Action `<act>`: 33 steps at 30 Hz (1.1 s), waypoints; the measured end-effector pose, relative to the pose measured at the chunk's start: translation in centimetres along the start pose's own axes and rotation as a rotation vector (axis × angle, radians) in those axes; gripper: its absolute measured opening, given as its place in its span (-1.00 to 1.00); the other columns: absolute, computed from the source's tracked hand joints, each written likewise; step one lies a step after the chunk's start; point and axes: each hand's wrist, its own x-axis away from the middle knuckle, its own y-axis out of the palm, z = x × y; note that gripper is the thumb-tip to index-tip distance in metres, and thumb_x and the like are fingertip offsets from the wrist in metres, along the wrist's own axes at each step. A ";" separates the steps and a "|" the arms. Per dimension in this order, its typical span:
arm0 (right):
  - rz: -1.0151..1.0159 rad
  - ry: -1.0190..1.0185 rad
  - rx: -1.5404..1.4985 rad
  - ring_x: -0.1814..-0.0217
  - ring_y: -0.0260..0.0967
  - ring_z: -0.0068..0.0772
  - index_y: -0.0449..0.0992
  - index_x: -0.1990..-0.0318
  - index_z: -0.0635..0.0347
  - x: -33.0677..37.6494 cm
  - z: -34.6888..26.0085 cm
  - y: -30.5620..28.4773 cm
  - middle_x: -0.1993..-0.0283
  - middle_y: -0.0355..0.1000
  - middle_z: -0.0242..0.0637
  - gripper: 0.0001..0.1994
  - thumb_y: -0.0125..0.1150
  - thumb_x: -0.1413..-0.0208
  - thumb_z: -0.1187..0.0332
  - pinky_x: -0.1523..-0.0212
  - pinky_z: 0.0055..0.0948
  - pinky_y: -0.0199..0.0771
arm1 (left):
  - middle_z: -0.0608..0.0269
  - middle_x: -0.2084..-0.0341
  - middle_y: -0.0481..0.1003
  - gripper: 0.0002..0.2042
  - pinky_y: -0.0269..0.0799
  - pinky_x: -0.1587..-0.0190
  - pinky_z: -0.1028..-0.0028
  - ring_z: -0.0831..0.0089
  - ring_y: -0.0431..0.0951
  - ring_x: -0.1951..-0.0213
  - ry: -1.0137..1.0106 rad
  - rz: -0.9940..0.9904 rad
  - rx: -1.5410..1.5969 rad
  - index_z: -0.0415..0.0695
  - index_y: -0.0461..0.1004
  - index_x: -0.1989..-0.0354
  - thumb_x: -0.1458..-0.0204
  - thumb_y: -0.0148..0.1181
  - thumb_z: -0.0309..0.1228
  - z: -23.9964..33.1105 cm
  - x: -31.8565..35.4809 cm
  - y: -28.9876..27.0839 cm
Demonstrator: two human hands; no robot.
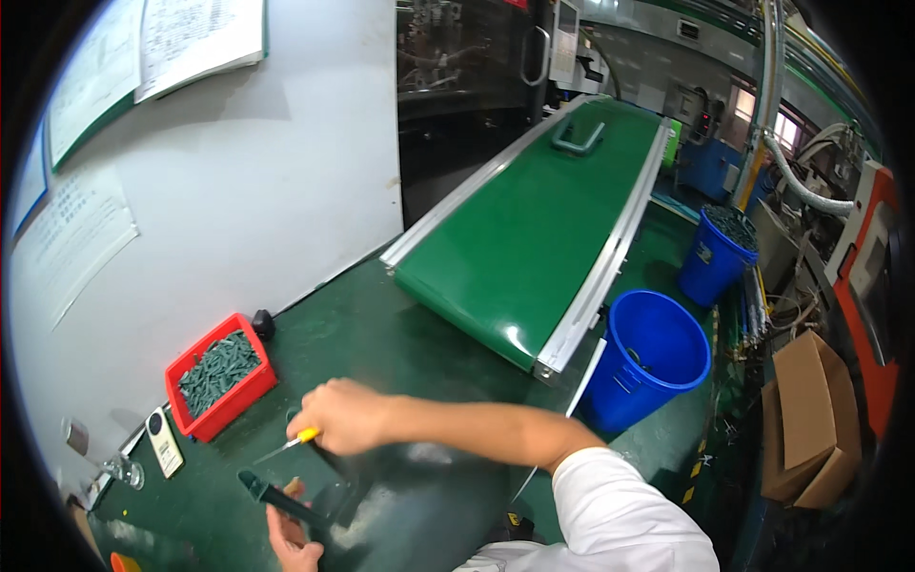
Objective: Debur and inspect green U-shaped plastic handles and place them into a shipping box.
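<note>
My right hand (345,415) reaches across the dark green table (381,334) and grips a small blade tool with a yellow handle (289,442), its thin metal tip pointing left. My left hand (289,539), low at the frame's lower edge, holds a long dark green plastic part (278,497) that points up and to the left. The tool's tip hovers just above that part, slightly apart from it. A white sleeve covers my right upper arm.
A red bin (221,377) full of dark green parts stands left by the white wall. A green conveyor belt (534,219) carries one dark green frame-shaped part (577,136). Two blue buckets (648,357) (717,253) stand right, cardboard boxes (810,419) beyond.
</note>
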 end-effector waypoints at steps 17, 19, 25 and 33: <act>0.032 0.166 -0.283 0.15 0.40 0.08 0.24 -0.14 0.36 0.5 -2.1 14.2 0.17 0.42 0.06 -0.47 0.08 -0.12 0.14 0.16 -0.15 0.40 | 0.11 -0.08 0.30 -0.60 0.32 -0.02 0.38 0.33 0.31 -0.13 -0.162 0.549 0.808 -0.10 0.16 -0.15 -0.19 -0.02 -0.24 3.6 -1.1 1.8; 0.112 0.149 -0.316 0.16 0.40 0.08 0.28 -0.11 0.37 0.5 -1.7 14.8 0.18 0.42 0.06 -0.50 0.07 -0.13 0.16 0.16 -0.15 0.39 | 0.11 -0.09 0.29 -0.59 0.32 -0.02 0.36 0.33 0.29 -0.15 -0.157 0.520 0.776 -0.07 0.16 -0.16 -0.18 -0.01 -0.24 4.0 -1.1 2.3; 0.115 0.179 -0.378 0.12 0.40 0.05 0.33 -0.06 0.40 0.4 -1.9 15.6 0.16 0.44 0.05 -0.51 0.07 -0.13 0.14 0.12 -0.18 0.40 | -0.05 -0.28 -0.03 -0.14 0.06 -0.20 0.25 0.16 0.09 -0.25 0.000 0.319 0.586 0.12 -0.22 -0.37 0.02 0.20 -0.04 5.1 -1.4 3.0; -0.039 0.223 -0.383 0.16 0.41 0.05 0.36 -0.04 0.42 0.5 -3.5 15.0 0.26 0.44 0.05 -0.53 0.06 -0.13 0.16 0.18 -0.19 0.40 | -0.04 -0.29 -0.11 -0.04 -0.05 -0.25 0.21 0.10 0.03 -0.26 0.019 0.170 0.610 0.17 -0.29 -0.38 0.11 0.21 0.08 5.7 -1.3 3.4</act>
